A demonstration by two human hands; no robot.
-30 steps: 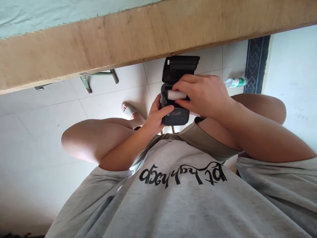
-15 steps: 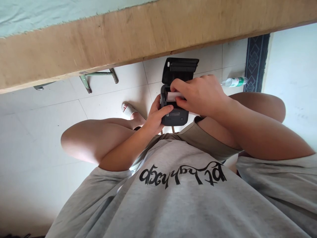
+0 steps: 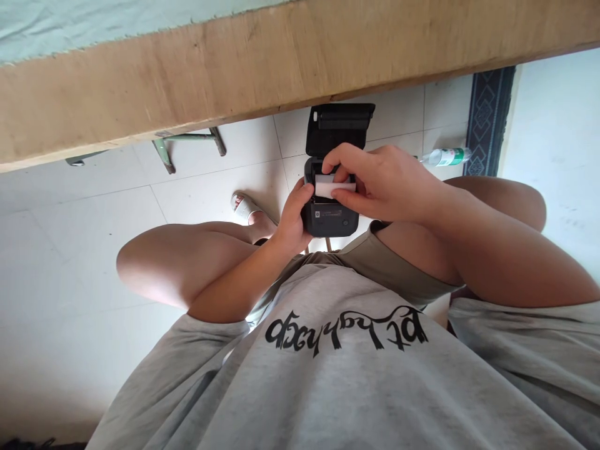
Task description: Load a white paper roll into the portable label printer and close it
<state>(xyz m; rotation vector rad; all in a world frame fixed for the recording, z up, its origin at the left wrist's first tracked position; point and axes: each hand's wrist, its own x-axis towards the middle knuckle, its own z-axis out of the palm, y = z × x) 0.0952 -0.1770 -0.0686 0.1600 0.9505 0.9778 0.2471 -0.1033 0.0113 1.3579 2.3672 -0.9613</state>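
Seated person, seen from above at the front edge of a wooden table (image 3: 187, 81). The table's bare wood runs slantwise across the room; a pale green cloth (image 3: 94, 25) covers the surface behind it, its frayed border set back from the front edge.

Black device (image 3: 330, 224): held off the table, over the lap, just below the middle of the front edge as viewed. Its lid (image 3: 335, 134) stands open, hinged on the side toward the table. White roll (image 3: 323, 189) lies crosswise in the open compartment; a label is visible on the body.

Left hand (image 3: 294, 215): fingers curled round the device's left side, thumb on the compartment rim; fingertips underneath hidden. Right hand (image 3: 394, 184): thumb and a bent finger nearly closed on the right part of the roll, forefinger arched above it. Remaining fingers folded, partly hidden.

Room: light tiled floor (image 3: 70, 244). Green metal legs (image 3: 187, 137) show beneath the table, left of the device. Sandal (image 3: 244, 206) on the left foot, flat on the tiles. To the right, a clear bottle (image 3: 447, 156) with a green-and-white label lies on its side beside a dark patterned strip (image 3: 485, 125), which borders a pale surface (image 3: 553, 125).
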